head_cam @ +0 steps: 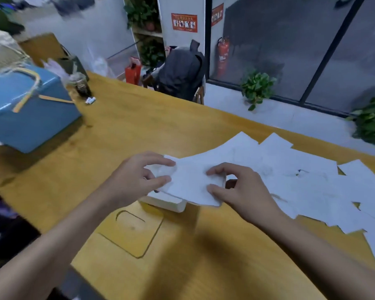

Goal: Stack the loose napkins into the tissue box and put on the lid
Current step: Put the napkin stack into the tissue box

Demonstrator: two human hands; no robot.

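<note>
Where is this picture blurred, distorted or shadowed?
Head view: top-left corner motion-smeared; the far edge of the wooden table bows from the wide-angle lens; left hand, right hand and napkin slightly soft; shadows beside the blue box and below the right hand.

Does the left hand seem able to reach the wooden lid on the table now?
Probably yes: the wooden lid lies uncovered close by the left hand, though that hand now pinches a napkin.

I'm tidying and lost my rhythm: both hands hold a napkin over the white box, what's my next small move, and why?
Probably lower the napkin flat into the tissue box and release. Your left hand and right hand pinch it above the box, and more loose napkins wait rightward.
</note>
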